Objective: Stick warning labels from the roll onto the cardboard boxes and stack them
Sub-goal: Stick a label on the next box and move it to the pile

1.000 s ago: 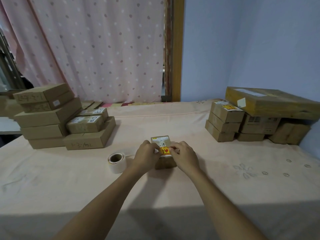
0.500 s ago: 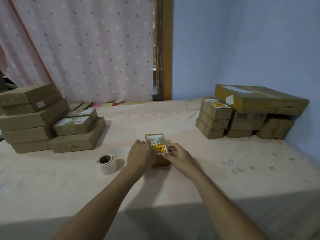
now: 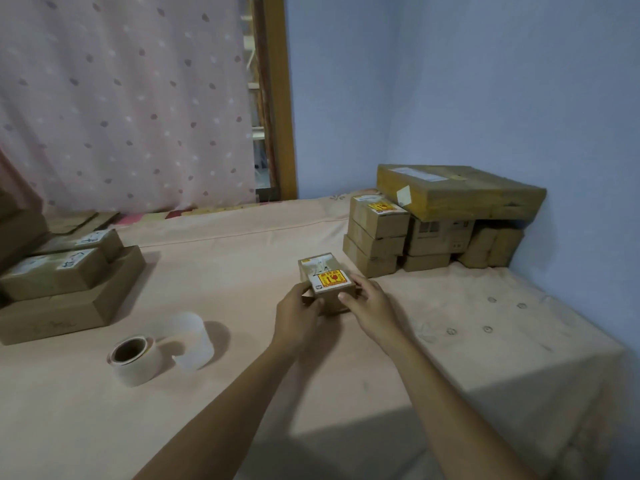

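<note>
A small cardboard box (image 3: 322,275) with a yellow-and-red warning label (image 3: 331,278) on its top is held just over the pink cloth in the middle of the table. My left hand (image 3: 298,313) grips its left near corner and my right hand (image 3: 370,306) grips its right near side. The label roll (image 3: 133,360) stands to the left, with a curl of white backing strip (image 3: 190,337) trailing beside it. A labelled stack of small boxes (image 3: 375,233) stands at the right.
Unlabelled boxes (image 3: 65,278) are piled at the left edge. A long flat box (image 3: 460,192) lies across more boxes against the blue wall at the right. A dotted pink curtain (image 3: 121,98) hangs behind the table.
Both hands have gone from pressing the label on the box top to gripping the box's sides. The box has shifted slightly right, and the view has turned right.
</note>
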Demonstrator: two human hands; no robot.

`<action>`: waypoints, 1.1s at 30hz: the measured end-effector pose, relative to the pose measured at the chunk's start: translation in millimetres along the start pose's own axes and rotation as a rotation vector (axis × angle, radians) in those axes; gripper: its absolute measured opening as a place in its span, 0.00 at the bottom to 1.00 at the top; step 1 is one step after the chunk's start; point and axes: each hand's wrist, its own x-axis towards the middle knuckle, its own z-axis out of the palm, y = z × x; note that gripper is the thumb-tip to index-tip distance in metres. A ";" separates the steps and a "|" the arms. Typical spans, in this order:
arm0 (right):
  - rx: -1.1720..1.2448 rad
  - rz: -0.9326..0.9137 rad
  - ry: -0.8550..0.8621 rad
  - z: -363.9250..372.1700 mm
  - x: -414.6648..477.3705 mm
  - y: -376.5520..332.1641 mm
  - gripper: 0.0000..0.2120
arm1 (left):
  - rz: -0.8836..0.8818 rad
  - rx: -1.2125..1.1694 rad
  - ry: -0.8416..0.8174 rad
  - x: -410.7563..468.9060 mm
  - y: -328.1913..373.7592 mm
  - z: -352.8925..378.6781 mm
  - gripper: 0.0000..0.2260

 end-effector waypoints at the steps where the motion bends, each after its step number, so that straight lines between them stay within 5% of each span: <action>1: -0.039 0.013 -0.001 -3.6 3.4 2.2 0.27 | 0.002 -0.021 0.006 1.5 0.8 7.5 0.17; 6: -0.333 0.010 0.043 -9.4 23.3 9.1 0.28 | 0.012 -0.036 0.023 22.4 -0.5 32.8 0.17; 13: -0.332 -0.007 0.218 -3.8 47.7 16.3 0.17 | 0.094 -0.013 -0.126 50.8 -7.5 42.6 0.23; 26: -0.347 -0.130 0.251 1.8 54.4 32.6 0.22 | 0.116 -0.102 -0.206 60.6 -17.3 48.4 0.25; 33: -0.349 -0.157 0.118 -1.4 45.9 31.1 0.27 | 0.079 -0.126 -0.153 62.2 -16.9 42.8 0.23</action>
